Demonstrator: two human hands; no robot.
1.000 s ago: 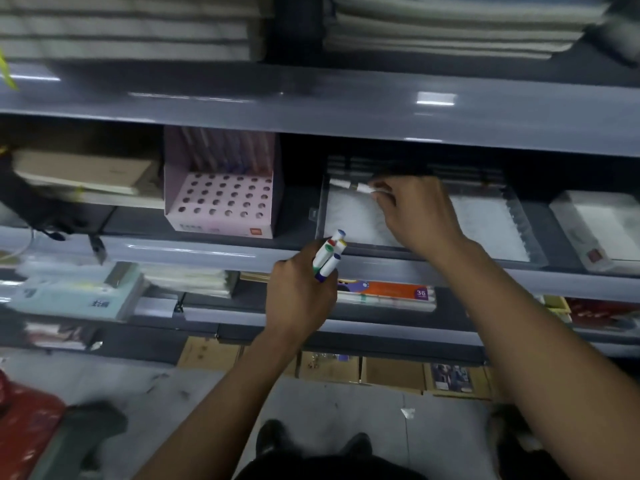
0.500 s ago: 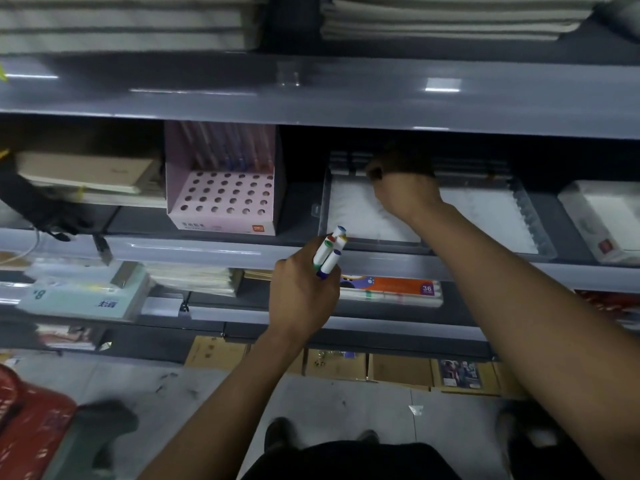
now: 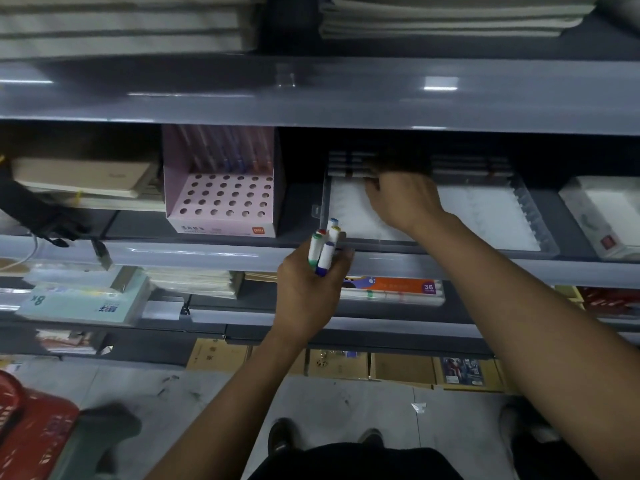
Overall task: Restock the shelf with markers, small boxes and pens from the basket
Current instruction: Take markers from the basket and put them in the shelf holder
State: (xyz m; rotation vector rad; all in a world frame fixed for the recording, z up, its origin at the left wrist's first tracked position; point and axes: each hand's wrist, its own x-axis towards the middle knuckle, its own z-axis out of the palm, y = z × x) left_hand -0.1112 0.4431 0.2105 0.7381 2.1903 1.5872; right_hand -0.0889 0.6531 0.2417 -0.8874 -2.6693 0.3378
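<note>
Left hand (image 3: 311, 289) gripped a markers bundle (image 3: 323, 247); right hand (image 3: 403, 199) reached deep into clear tray (image 3: 533, 220), grip unclear.

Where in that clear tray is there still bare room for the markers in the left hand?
Most of the clear tray floor is bare: the white stretch between the right hand and the tray's right wall, and the front strip. The back is crowded, where markers already lie in a row. The left hand holds its markers outside the front rim.
</note>
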